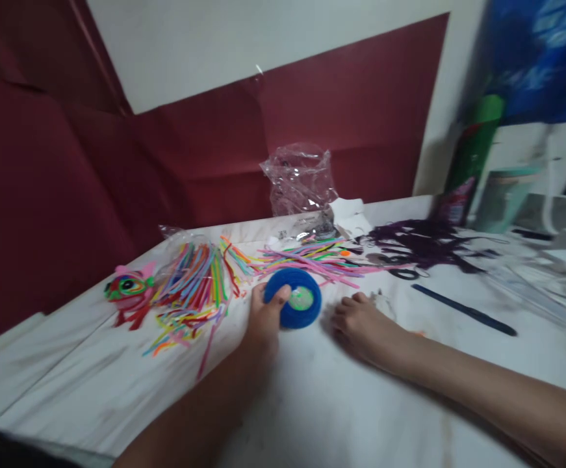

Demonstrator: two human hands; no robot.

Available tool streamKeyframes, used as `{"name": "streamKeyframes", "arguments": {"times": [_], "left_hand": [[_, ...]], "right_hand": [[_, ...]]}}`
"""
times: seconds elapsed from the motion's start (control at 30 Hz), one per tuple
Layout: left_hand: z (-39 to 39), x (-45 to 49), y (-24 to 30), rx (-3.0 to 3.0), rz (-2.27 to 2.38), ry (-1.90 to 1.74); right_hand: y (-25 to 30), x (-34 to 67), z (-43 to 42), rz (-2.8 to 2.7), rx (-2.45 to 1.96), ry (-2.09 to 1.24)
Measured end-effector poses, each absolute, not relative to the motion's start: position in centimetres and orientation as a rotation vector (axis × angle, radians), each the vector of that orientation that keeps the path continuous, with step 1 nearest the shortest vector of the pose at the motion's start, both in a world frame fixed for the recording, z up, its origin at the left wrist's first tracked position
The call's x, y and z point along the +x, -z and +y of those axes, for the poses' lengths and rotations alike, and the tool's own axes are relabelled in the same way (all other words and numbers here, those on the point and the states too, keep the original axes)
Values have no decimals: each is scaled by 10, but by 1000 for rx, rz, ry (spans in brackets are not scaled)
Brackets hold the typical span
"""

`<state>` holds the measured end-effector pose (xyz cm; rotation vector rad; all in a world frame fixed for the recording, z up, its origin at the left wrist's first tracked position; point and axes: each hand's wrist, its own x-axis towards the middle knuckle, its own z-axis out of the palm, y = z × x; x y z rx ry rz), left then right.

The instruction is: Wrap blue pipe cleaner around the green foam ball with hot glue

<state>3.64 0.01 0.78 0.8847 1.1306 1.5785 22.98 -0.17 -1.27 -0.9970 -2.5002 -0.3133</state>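
My left hand [266, 311] grips a round blue roll [307, 317], perhaps of tape or ribbon, by its left side. The thumb lies over its front face, and a pale, greenish middle shows in the roll. Just to the right, my right hand [360, 323] rests low over the white table with its fingers curled in; what they hold, if anything, is hidden. Behind the roll lie loose pink, yellow and green pipe cleaners [307, 263]. Black-handled scissors [399, 268] lie beyond my right hand.
A colourful pipe-cleaner animal figure [129, 292] stands at left beside bundled pipe cleaners [195, 276]. Clear plastic packaging [302, 179] stands against the maroon backing. Dark purple strands [419, 240], a dark flat stick [463, 309] and a pale green cup [504, 198] are at right.
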Motion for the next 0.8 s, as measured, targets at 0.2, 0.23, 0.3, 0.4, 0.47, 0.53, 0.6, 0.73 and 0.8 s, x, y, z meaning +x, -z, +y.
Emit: {"name": "streamKeyframes", "arguments": {"times": [0.2, 0.23, 0.3, 0.4, 0.47, 0.53, 0.6, 0.73, 0.8], "left_hand": [[-5, 37, -11, 834, 1118, -1618], [-4, 36, -11, 830, 1121, -1624], [-3, 33, -12, 846, 1139, -1639], [1, 29, -11, 842, 1150, -1648], [5, 26, -9, 851, 1139, -1652], [11, 23, -6, 871, 1120, -1633], [15, 22, -4, 893, 1110, -1609], [10, 25, -3, 935, 1159, -1565], [5, 28, -4, 966, 1191, -1538]], "right_hand": [[26, 241, 10, -2382, -788, 256], [25, 244, 12, -2357, -778, 230], [20, 251, 12, -2322, -783, 189], [6, 257, 4, -2289, -890, 158], [-3, 257, -3, -2287, -977, 127], [-9, 255, -7, -2257, -1070, 110], [-13, 254, -8, -2243, -1117, 84], [-22, 263, -2, -2187, -1130, 70], [-28, 274, 6, -2107, -1174, 86]]}}
